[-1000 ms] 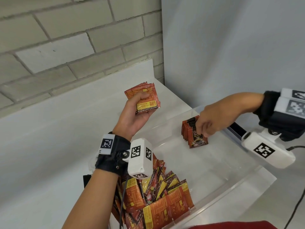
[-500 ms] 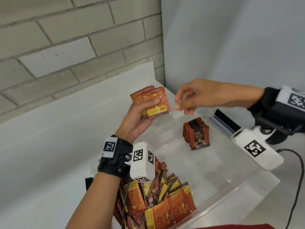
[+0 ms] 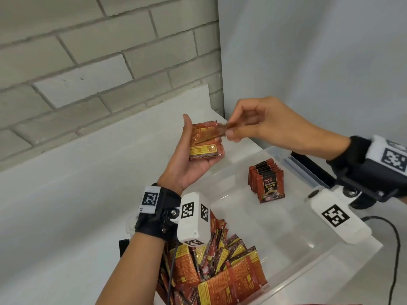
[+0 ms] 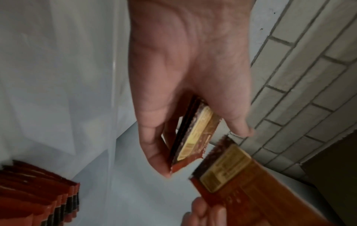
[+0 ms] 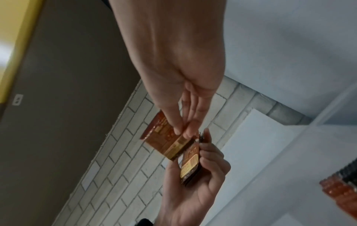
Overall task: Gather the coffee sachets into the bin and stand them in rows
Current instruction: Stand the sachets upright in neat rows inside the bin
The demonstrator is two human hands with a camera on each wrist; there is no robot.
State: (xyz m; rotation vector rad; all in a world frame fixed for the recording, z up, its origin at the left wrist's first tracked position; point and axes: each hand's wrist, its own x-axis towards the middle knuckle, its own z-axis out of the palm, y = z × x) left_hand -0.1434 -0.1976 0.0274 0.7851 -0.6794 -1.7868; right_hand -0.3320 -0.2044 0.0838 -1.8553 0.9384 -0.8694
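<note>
Both hands are up over the far end of the bin now. My left hand (image 3: pixel 193 155) sits palm-up with a small stack of sachets (image 3: pixel 204 143) held between thumb and curled fingers, same stack as a second ago but tipped more upright. My right hand (image 3: pixel 262 124) is the big change: a second ago it was down at the standing row (image 3: pixel 266 180), half a second ago it hung loose beside the stack holding nothing, and now its thumb and fingertips pinch the top sachet (image 3: pixel 217 134) by its right edge, with its other end still over the stack. From the left wrist view that sachet (image 4: pixel 231 172) looks angled off the rest, just past my fingertips (image 4: pixel 154 162).

That row stands upright in the clear bin (image 3: pixel 352 256) near the far right wall, front pack reading D2X Black Coffee, and it hasn't budged. Loose sachets (image 3: pixel 222 271) stay heaped in the near left corner of the bin, partly behind my left wrist camera (image 3: pixel 193 219). Bin sits on the white table (image 3: pixel 66 205) against the brick wall (image 3: pixel 88 62). A black cable (image 3: pixel 394 249) runs down on the right.
</note>
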